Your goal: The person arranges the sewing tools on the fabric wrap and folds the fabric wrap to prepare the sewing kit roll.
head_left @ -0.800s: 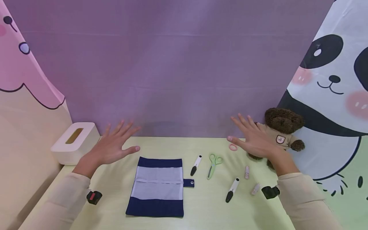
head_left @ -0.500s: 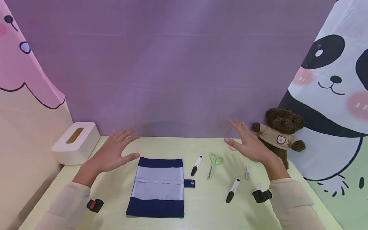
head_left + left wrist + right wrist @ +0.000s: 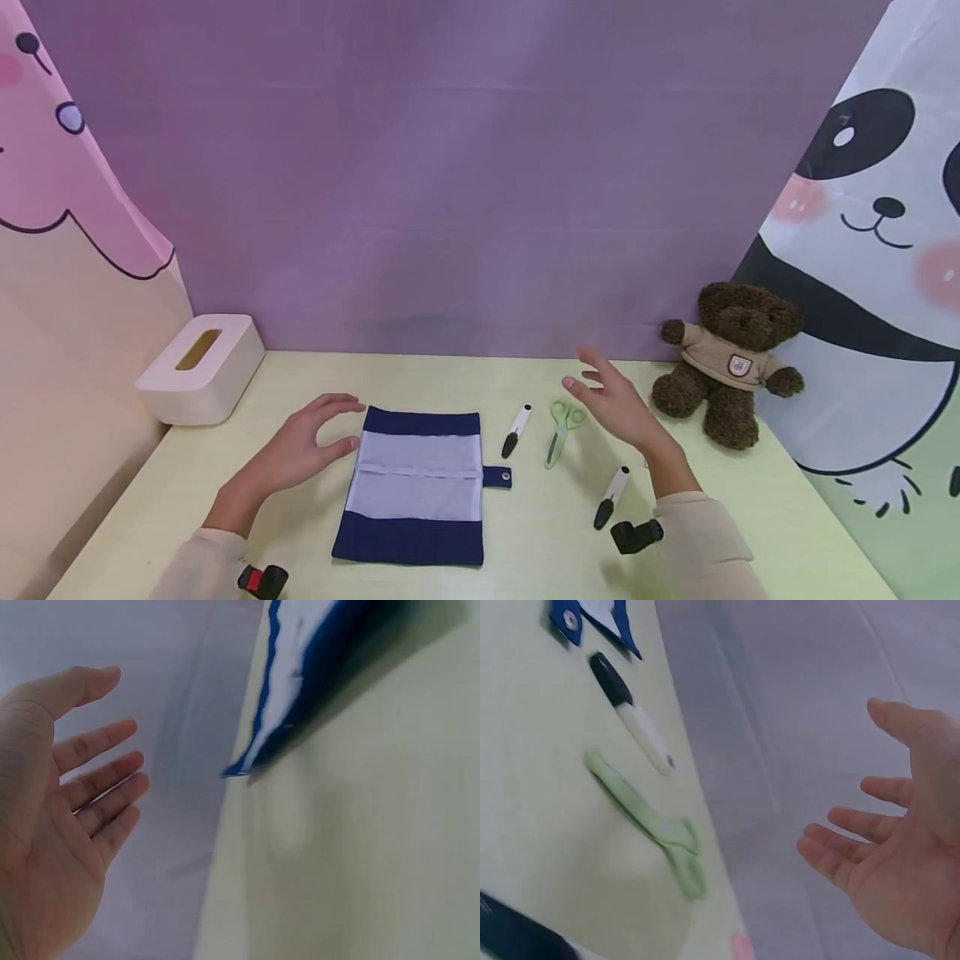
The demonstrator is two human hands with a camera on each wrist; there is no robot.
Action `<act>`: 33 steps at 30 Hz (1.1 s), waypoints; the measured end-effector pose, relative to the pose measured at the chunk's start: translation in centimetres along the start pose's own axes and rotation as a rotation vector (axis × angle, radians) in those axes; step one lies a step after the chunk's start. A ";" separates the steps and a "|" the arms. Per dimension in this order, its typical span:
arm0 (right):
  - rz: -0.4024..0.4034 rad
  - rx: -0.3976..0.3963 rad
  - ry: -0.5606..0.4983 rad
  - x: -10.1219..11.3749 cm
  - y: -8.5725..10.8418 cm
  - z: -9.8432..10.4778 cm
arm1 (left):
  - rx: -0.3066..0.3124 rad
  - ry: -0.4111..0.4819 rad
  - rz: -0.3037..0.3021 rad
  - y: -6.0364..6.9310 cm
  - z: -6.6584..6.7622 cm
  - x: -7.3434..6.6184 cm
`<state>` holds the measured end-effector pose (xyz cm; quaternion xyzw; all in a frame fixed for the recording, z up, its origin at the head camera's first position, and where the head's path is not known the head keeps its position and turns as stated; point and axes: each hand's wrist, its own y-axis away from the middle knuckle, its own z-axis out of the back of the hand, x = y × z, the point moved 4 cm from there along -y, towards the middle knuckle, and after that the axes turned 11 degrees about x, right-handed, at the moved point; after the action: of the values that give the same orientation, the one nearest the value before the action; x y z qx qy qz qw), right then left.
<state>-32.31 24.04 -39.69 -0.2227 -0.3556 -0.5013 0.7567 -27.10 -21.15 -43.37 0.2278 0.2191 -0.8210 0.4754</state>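
A navy and pale grey fabric pouch [image 3: 417, 479] lies flat on the table, its snap tab [image 3: 498, 477] pointing right. My left hand [image 3: 303, 446] hovers beside the pouch's left edge, fingers relaxed and holding nothing; in the left wrist view the palm [image 3: 52, 862] is bare. My right hand [image 3: 613, 407] hangs above the table, right of the green scissors [image 3: 558, 433], with loosely bent fingers and nothing in them. A white marker with a black cap [image 3: 516, 431] lies between pouch and scissors. Another such marker [image 3: 612, 497] lies nearer, below my right hand.
A white tissue box [image 3: 198, 371] stands at the back left. The brown teddy bear [image 3: 731, 362] sits at the back right. A purple backdrop [image 3: 465, 208] rises behind the table [image 3: 300, 542]. Part of a pink item [image 3: 741, 946] shows in the right wrist view.
Both hands have come down and nearer to me. The right hand has also moved left, away from the teddy bear, and now covers the small pink items. The things on the table have stayed put.
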 end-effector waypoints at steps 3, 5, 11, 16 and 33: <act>-0.018 -0.009 -0.060 -0.7 -0.5 -1.5 | -0.010 0.051 -0.002 0.3 -1.2 0.7; -0.035 -0.018 -0.090 -1.0 -0.9 -2.3 | -0.013 0.087 0.001 0.4 -2.0 1.2; -0.095 -0.051 -0.145 -1.7 -2.0 -4.9 | 0.019 0.185 0.026 0.9 -3.7 2.0; -0.122 -0.088 -0.197 -1.8 -2.6 -6.4 | 0.033 0.209 0.024 1.3 -4.4 2.6; -0.209 -0.239 -0.259 -2.6 -3.8 -9.2 | 0.012 0.234 -0.012 1.8 -5.1 4.0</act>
<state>-33.49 17.68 -47.71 -0.3352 -0.4092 -0.5829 0.6168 -26.46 -21.76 -50.07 0.3238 0.2695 -0.7929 0.4402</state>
